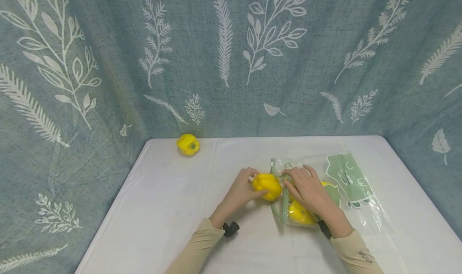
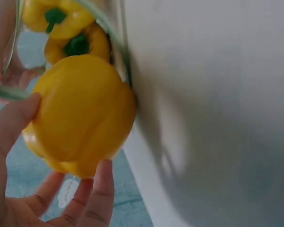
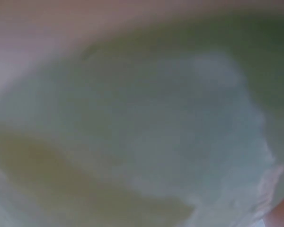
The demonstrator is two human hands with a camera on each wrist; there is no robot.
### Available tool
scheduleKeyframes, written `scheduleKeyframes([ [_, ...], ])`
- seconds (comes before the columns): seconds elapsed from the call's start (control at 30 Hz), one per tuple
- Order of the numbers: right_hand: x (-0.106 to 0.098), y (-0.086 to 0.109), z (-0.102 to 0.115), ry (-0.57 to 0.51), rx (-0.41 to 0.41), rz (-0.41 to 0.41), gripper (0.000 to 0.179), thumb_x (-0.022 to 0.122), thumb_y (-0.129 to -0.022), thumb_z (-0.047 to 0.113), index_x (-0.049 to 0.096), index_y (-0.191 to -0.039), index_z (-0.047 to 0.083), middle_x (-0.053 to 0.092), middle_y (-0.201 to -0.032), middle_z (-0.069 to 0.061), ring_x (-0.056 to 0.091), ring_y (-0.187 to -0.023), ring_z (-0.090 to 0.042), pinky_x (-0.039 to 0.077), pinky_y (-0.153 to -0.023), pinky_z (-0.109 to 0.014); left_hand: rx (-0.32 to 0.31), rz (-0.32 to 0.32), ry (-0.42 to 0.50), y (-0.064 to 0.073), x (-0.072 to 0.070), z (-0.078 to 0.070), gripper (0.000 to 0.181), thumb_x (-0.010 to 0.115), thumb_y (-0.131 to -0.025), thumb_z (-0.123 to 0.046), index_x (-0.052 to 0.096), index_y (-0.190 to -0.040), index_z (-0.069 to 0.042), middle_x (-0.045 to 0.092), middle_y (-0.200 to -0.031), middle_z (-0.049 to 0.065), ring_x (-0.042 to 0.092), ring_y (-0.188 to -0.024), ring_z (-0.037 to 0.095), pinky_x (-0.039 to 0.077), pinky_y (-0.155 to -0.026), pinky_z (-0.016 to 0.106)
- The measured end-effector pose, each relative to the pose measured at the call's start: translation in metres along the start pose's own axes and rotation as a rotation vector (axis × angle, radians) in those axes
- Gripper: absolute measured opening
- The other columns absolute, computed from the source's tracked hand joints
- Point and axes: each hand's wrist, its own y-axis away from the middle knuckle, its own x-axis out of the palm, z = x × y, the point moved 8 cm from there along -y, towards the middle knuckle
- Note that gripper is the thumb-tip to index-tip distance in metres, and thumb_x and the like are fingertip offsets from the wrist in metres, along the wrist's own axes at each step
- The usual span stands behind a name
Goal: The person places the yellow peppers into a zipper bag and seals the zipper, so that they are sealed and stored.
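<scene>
Pointing sideways toward bag [image 1: 333,193], yellow pepper [image 1: 267,187]

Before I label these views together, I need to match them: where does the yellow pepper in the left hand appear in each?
Head: the held pepper is right of centre, below the middle, in the left hand.
Left wrist: large, left of centre.
Right wrist: it cannot be made out in the blur.
Shared landmark, head and left wrist: the yellow peppers in the bag, right of it in head, above it in left wrist.
</scene>
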Motion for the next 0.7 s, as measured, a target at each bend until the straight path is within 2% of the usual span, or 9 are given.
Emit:
scheduleKeyframes([
  [0.13,-0.001,0.000,0.001,0.002,-0.003,-0.002,0.027,0.054,-0.093,0.025,0.051,-0.118,0.014,0.061,-0.104,-0.002,0.056,-0.102,-0.019,0.024,-0.106,-0.048,-0.036,-0.007,0.003,0.001,-0.004,0.003,0.058,0.078,-0.072,-0.035,0.051,-0.116,-0.008,0.053,-0.105,0.008,0.054,-0.091,0.021,0.049,-0.075,0.030],
  [0.37,-0.002,-0.002,0.001,-0.002,0.001,0.005,0.027,0.054,-0.093,0.024,0.051,-0.117,0.014,0.062,-0.104,-0.002,0.056,-0.102,-0.019,0.024,-0.106,-0.047,-0.072,0.002,0.051,0.001,0.000,0.005,0.059,0.076,-0.074,-0.037,0.049,-0.119,-0.010,0.054,-0.108,0.009,0.058,-0.092,0.021,0.052,-0.074,0.029],
  [0.57,-0.002,-0.003,0.002,-0.008,0.005,0.011,0.026,0.053,-0.093,0.025,0.052,-0.117,0.014,0.062,-0.104,-0.002,0.056,-0.102,-0.019,0.023,-0.107,-0.047,-0.099,-0.017,0.148,0.001,0.002,0.010,0.057,0.077,-0.074,-0.034,0.050,-0.118,-0.010,0.055,-0.109,0.011,0.061,-0.092,0.023,0.053,-0.074,0.030],
  [0.7,-0.002,-0.002,0.002,-0.007,0.007,0.014,0.026,0.052,-0.094,0.026,0.052,-0.117,0.014,0.062,-0.105,-0.002,0.056,-0.103,-0.019,0.023,-0.107,-0.047,-0.094,-0.015,0.196,0.000,0.009,0.010,0.056,0.076,-0.075,-0.034,0.050,-0.118,-0.010,0.054,-0.111,0.012,0.061,-0.093,0.024,0.053,-0.075,0.033],
])
